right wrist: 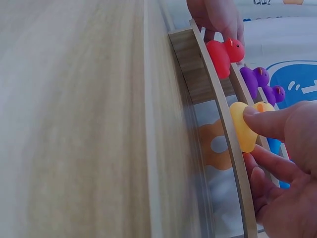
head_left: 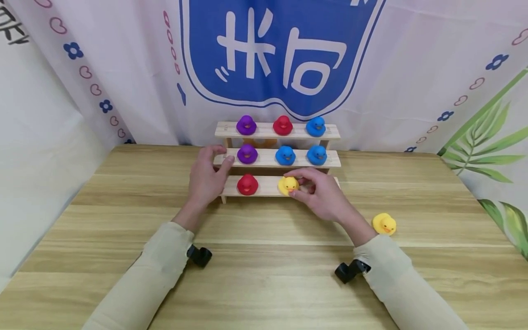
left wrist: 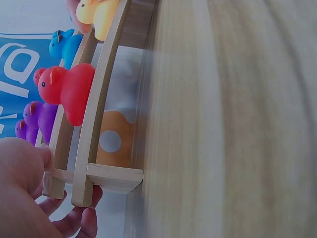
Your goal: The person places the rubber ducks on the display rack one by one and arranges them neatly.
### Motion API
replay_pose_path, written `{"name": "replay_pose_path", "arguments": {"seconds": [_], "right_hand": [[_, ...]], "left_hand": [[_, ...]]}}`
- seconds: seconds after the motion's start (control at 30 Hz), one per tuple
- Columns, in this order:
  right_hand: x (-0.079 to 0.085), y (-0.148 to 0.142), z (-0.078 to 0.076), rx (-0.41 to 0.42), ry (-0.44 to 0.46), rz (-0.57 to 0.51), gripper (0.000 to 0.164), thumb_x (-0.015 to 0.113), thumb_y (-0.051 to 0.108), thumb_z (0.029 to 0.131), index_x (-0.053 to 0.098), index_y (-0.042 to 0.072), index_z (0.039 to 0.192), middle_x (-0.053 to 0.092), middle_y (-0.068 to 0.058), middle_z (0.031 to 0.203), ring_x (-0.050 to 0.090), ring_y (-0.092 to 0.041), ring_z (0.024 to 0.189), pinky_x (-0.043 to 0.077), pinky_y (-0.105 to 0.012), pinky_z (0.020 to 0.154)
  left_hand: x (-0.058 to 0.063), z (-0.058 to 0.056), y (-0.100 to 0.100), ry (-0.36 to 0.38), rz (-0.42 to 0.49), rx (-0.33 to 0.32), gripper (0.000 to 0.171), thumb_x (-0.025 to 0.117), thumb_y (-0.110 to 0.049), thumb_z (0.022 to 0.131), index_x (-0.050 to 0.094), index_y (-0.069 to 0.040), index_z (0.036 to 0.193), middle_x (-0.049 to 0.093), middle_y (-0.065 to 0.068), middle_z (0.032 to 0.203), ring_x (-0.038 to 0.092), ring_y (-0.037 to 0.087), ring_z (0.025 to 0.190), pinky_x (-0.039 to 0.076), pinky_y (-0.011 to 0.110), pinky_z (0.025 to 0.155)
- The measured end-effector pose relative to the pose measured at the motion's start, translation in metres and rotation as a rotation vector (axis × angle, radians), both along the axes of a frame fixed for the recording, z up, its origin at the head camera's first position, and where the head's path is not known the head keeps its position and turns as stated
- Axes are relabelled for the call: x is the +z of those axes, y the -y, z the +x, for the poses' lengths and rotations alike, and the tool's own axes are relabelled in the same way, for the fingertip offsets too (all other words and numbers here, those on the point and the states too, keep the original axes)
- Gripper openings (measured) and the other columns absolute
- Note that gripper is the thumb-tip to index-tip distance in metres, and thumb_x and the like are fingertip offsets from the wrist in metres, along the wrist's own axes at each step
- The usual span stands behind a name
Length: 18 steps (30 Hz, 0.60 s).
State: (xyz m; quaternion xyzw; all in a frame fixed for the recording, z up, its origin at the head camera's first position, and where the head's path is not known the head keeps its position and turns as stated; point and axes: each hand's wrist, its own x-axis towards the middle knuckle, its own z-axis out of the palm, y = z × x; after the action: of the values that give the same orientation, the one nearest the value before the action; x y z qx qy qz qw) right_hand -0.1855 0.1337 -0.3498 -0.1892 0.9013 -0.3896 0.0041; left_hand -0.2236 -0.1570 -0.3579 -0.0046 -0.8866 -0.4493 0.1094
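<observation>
A three-step wooden display stand (head_left: 268,191) holds small rubber ducks. My right hand (head_left: 323,192) pinches a yellow rubber duck (head_left: 287,185) between thumb and fingers on the lowest step. To its left on that step sits a red duck (head_left: 247,184). At the stand's left end, my left hand (head_left: 205,176) grips the wood; in the left wrist view its thumb (left wrist: 45,154) lies by the middle step and its fingertips curl round the end of the boards. Behind, the middle step carries a purple duck (head_left: 247,154) and two blue ducks (head_left: 285,156).
On the top step are a purple duck (head_left: 246,125), a red duck (head_left: 283,125) and a blue duck (head_left: 316,126). Another yellow duck (head_left: 384,224) lies on the wooden table (head_left: 264,284), beside the right forearm. A printed curtain (head_left: 140,68) hangs just behind the stand.
</observation>
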Motion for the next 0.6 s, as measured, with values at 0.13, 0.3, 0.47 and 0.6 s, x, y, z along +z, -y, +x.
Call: {"name": "replay_pose_path", "arguments": {"seconds": [0.13, 0.3, 0.47, 0.6], "right_hand": [[-0.0003, 0.0008, 0.0, -0.01, 0.01, 0.005, 0.038, 0.077, 0.017, 0.098, 0.07, 0.021, 0.136, 0.066, -0.004, 0.116, 0.057, -0.023, 0.096, 0.05, -0.03, 0.078], [0.0004, 0.0003, 0.0004, -0.021, 0.036, 0.008, 0.042, 0.078, 0.019, 0.097, 0.069, 0.02, 0.138, 0.068, -0.004, 0.121, 0.059, -0.025, 0.1, 0.051, -0.031, 0.08], [0.003, -0.0012, -0.0005, -0.044, 0.081, 0.008, 0.048, 0.08, 0.02, 0.096, 0.065, 0.018, 0.142, 0.07, -0.003, 0.134, 0.063, -0.025, 0.114, 0.054, -0.032, 0.089], [0.0052, -0.0033, -0.0011, -0.055, 0.127, -0.011, 0.053, 0.082, 0.02, 0.095, 0.063, 0.017, 0.144, 0.068, -0.003, 0.139, 0.064, -0.025, 0.122, 0.059, -0.039, 0.098]], "left_hand": [[0.0007, 0.0007, 0.001, -0.004, -0.001, -0.003, 0.046, 0.059, -0.036, 0.109, 0.056, -0.007, 0.144, 0.053, 0.015, 0.153, 0.057, 0.036, 0.127, 0.046, 0.056, 0.117], [0.0005, 0.0015, 0.0009, 0.006, -0.001, -0.002, 0.046, 0.059, -0.037, 0.109, 0.055, -0.008, 0.144, 0.054, 0.015, 0.152, 0.059, 0.035, 0.118, 0.05, 0.055, 0.112], [0.0008, 0.0018, 0.0009, 0.007, -0.008, 0.001, 0.046, 0.058, -0.037, 0.109, 0.055, -0.008, 0.145, 0.054, 0.015, 0.151, 0.06, 0.035, 0.11, 0.053, 0.053, 0.104], [0.001, 0.0013, 0.0005, 0.009, -0.005, 0.0, 0.046, 0.058, -0.038, 0.109, 0.055, -0.008, 0.145, 0.053, 0.015, 0.151, 0.06, 0.034, 0.108, 0.054, 0.052, 0.101]]}}
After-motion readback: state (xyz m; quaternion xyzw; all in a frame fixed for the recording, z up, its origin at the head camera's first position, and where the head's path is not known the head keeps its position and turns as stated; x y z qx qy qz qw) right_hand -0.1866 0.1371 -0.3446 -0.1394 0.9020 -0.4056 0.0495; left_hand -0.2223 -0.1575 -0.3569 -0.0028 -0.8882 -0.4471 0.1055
